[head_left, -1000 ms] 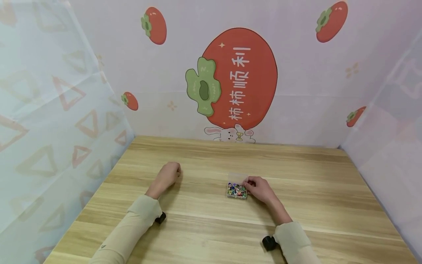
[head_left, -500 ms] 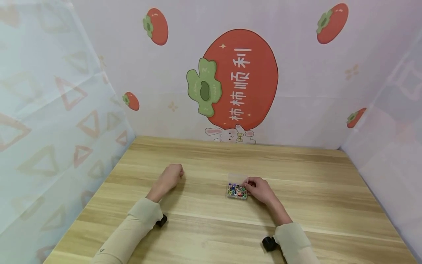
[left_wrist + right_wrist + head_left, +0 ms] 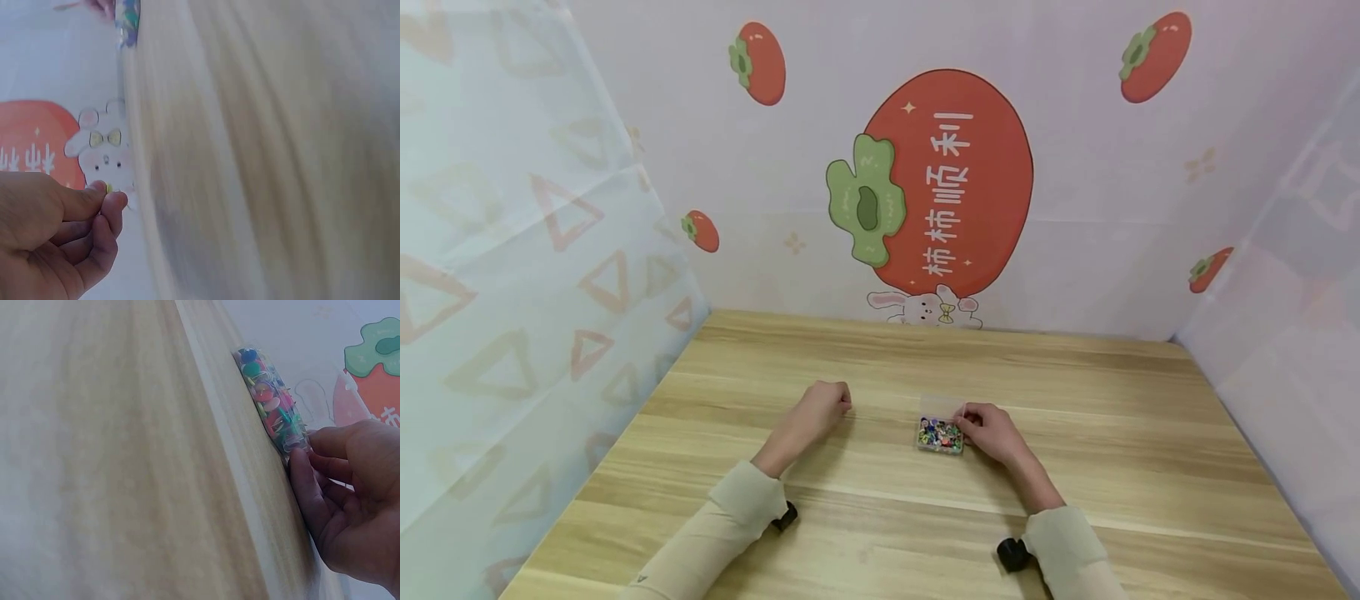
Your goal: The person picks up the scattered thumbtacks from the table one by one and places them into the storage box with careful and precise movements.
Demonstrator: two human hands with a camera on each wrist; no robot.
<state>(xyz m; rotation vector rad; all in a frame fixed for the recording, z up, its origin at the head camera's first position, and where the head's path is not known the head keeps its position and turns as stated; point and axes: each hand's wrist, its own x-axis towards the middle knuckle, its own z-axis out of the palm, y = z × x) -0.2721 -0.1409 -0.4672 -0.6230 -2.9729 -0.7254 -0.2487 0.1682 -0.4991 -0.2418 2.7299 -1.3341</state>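
Note:
A small clear plastic box [image 3: 939,444] filled with colourful thumbtacks [image 3: 265,394] sits on the table, its clear lid [image 3: 942,407] raised at the back. My right hand [image 3: 992,431] grips the box at its right side, thumb and fingers on the edge and lid. Left of the box, my left hand [image 3: 822,408] hovers over the table, apart from the box. Its thumb and forefinger pinch a tiny yellow-green thumbtack [image 3: 109,187], mostly hidden by the fingertips.
The wooden table [image 3: 1075,400] is bounded at the back by a printed cloth wall [image 3: 1097,267] with persimmon drawings. Cloth walls also stand on the left and right. A black wrist camera [image 3: 1012,554] hangs under the right sleeve.
My left hand has moved right across the table toward the box, still pinching the thumbtack. My right hand and the box have stayed in place.

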